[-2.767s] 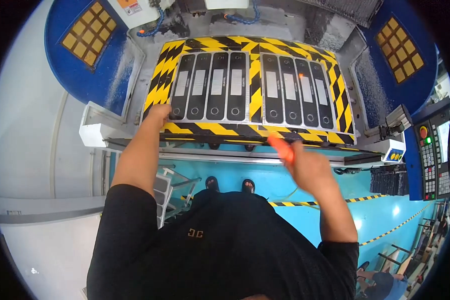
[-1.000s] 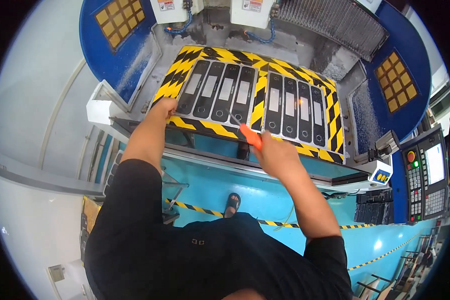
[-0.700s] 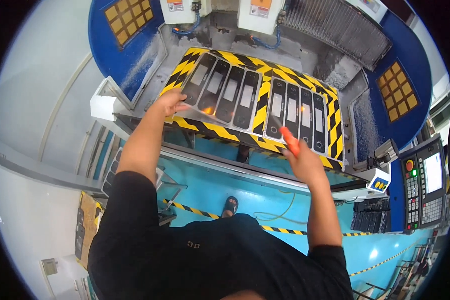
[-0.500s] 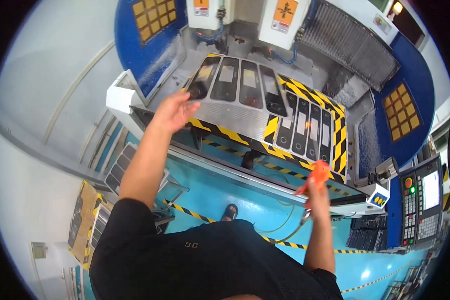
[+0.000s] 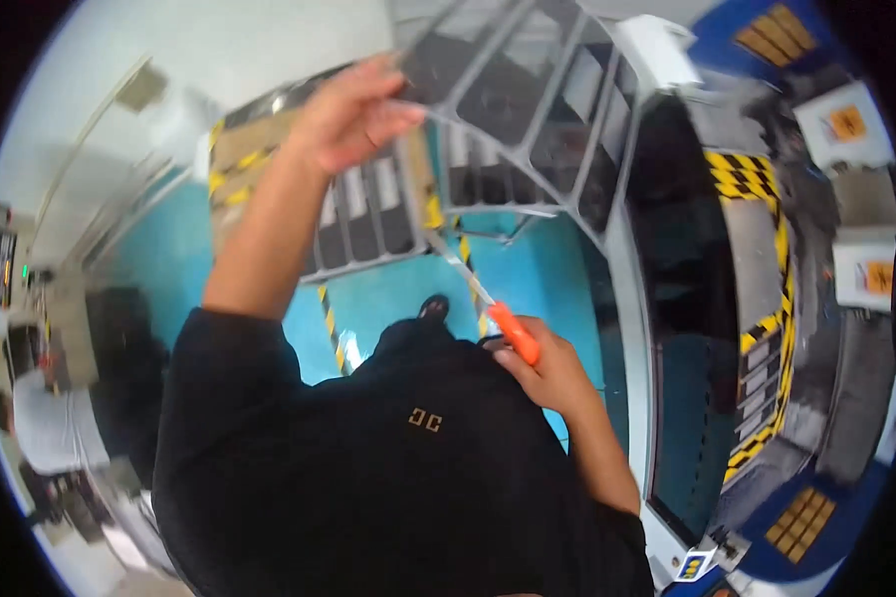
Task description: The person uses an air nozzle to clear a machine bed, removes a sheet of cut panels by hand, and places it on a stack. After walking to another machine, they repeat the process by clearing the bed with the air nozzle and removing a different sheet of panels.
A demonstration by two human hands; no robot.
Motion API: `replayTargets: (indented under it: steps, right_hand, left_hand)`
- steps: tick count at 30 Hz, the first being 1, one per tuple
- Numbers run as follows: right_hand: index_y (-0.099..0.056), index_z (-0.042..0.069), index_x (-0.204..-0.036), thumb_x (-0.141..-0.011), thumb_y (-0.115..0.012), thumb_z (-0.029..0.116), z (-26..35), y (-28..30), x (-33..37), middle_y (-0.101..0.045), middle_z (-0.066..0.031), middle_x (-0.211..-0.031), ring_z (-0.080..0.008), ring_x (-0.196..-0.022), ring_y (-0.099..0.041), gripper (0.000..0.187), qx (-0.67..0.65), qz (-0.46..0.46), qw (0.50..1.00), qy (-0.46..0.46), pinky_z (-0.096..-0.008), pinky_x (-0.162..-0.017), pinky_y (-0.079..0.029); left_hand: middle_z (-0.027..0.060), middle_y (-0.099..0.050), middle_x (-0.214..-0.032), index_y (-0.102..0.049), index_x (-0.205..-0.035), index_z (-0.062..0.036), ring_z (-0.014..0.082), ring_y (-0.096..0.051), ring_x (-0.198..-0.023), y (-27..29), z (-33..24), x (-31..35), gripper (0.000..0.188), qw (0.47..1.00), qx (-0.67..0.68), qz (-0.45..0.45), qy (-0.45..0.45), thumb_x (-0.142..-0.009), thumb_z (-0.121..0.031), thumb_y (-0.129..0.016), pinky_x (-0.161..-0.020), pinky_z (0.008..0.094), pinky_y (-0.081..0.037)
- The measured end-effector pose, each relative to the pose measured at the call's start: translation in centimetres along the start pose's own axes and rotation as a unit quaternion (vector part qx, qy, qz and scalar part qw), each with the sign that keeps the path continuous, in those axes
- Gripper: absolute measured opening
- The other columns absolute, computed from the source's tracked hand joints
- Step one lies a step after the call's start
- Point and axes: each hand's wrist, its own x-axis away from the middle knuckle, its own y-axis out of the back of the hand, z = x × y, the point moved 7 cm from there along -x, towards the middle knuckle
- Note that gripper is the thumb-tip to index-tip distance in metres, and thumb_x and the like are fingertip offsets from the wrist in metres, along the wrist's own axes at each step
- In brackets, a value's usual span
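My left hand [image 5: 363,114] is raised at the upper middle, its fingers closed on the corner of a thin sheet [image 5: 488,85] that holds several dark, rounded rectangular panels. The sheet hangs tilted in the air and is smeared by motion. Lower down, my right hand [image 5: 553,368] wraps round an orange air blow gun [image 5: 515,333]. Its slim metal nozzle points up and left, toward a stack of similar panelled sheets [image 5: 368,214]. The thumb and part of the gun's rear are hidden.
A metal-legged stand [image 5: 503,234] is beneath the held sheet. At right is the machine's door frame [image 5: 632,348], with a yellow-and-black taped bed [image 5: 786,269] beyond it, bearing panels. Another person in a white top [image 5: 60,418] is at far left. Striped tape [image 5: 331,323] crosses the blue floor.
I have turned left, away from the machine bed, which now lies at the right. The panelled sheet has come off the bed in my left hand. The blow gun has come across in front of my body.
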Motion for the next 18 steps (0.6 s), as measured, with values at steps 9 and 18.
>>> replayTargets:
  steps: [9, 18]
  right_hand:
    - [-0.054, 0.001, -0.124, -0.094, -0.062, 0.031, -6.0, -3.3, -5.3, -0.067, -0.0134, -0.09, -0.02, -0.076, -0.067, 0.043, -0.011, -0.082, 0.975, -0.207, -0.0344, -0.066, -0.053]
    - [-0.053, -0.002, -0.125, -0.092, -0.061, 0.038, -13.7, -6.2, 1.7, -0.067, -0.0223, -0.101, -0.0345, -0.092, -0.068, 0.052, -0.012, -0.042, 0.945, -0.323, -0.042, -0.079, -0.051]
  left_hand:
    - [0.0081, -0.062, -0.115, -0.032, -0.143, -0.0128, 0.0273, -0.07, -0.092, 22.0, 2.6, 25.8, 0.052, 0.947, -0.057, -0.312, -0.044, -0.097, -0.011, -0.056, -0.073, 0.0348, -0.061]
    - [0.0122, -0.065, -0.082, -0.044, -0.122, -0.0107, 0.0219, -0.066, -0.067, 36.3, 18.9, 32.6, 0.035, 0.837, -0.271, -0.402, 0.254, -0.094, -0.02, -0.062, -0.057, 0.0338, -0.056]
